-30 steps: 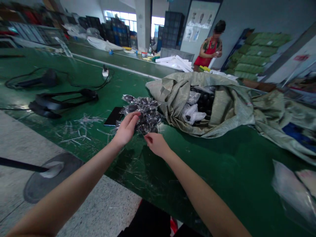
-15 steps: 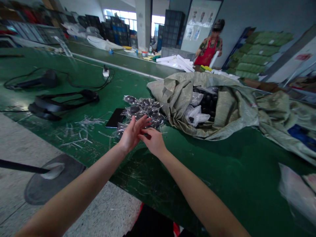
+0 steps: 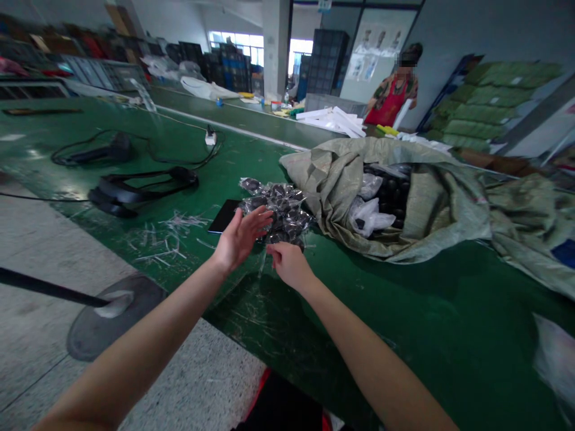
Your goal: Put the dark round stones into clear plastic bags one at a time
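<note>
My left hand [image 3: 241, 234] is open, palm turned inward and fingers stretched out, close to a heap of small dark items in clear plastic wrap [image 3: 281, 209]. To its right my right hand [image 3: 290, 263] is closed in a pinch at the near side of the heap. From its fingertips hangs a thin clear plastic strip [image 3: 262, 263]. The two hands are apart. A black flat tablet-like thing [image 3: 224, 216] lies just left of the heap, partly hidden by it.
An open woven sack [image 3: 332, 185] holding black items stands on the green table [image 3: 381, 317] to the right. Loose clear strips [image 3: 182, 220] lie left, below a black strapped headset [image 3: 139, 188]. Across the table stands a person in a red apron [image 3: 390, 102].
My hands have moved apart; in the earlier frame their fingers met. The thin strip now shows below my right fingertips. The view has shifted slightly left.
</note>
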Demonstrator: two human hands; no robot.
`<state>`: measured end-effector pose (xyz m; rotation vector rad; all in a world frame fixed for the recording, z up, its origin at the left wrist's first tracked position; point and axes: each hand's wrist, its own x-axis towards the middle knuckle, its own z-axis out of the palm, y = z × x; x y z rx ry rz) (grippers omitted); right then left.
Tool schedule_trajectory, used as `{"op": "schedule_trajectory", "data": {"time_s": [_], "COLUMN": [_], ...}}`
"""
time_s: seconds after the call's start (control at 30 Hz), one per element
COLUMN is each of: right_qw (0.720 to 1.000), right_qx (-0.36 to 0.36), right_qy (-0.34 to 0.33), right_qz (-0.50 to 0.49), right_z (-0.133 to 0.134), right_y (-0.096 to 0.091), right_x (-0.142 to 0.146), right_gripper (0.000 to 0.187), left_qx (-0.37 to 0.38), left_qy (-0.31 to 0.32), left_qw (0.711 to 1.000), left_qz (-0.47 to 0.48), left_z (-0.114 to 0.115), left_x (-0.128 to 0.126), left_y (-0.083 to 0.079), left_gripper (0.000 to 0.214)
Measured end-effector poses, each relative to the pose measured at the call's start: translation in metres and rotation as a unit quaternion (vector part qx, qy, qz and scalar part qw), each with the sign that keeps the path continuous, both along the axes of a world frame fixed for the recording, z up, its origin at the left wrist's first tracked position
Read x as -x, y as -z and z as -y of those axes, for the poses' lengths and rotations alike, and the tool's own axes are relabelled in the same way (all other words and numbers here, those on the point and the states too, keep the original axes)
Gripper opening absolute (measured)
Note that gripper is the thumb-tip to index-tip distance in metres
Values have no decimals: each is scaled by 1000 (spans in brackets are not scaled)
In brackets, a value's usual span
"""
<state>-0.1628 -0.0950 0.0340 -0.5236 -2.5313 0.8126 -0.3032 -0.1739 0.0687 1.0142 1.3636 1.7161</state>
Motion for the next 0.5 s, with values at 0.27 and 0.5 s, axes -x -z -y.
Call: {"op": "schedule_trajectory", "data": {"time_s": [0.27,0.5], "right_qw": [987,985], "right_qx": [-96,-123], "right_qy": [97,108], "right_qz": [84,63], "right_z": [5,-4], "right_y": [-11,-11], "right_x": [-6,-9], "right_gripper": [43,33], "left_qx": [306,428], "left_qy": [-246,-193], "left_qw": [787,737], "left_qz": [-477,-485], "left_z": [-9,-37], "left_x": [113,153], "left_y": [36,42], "left_gripper": [41,68]}}
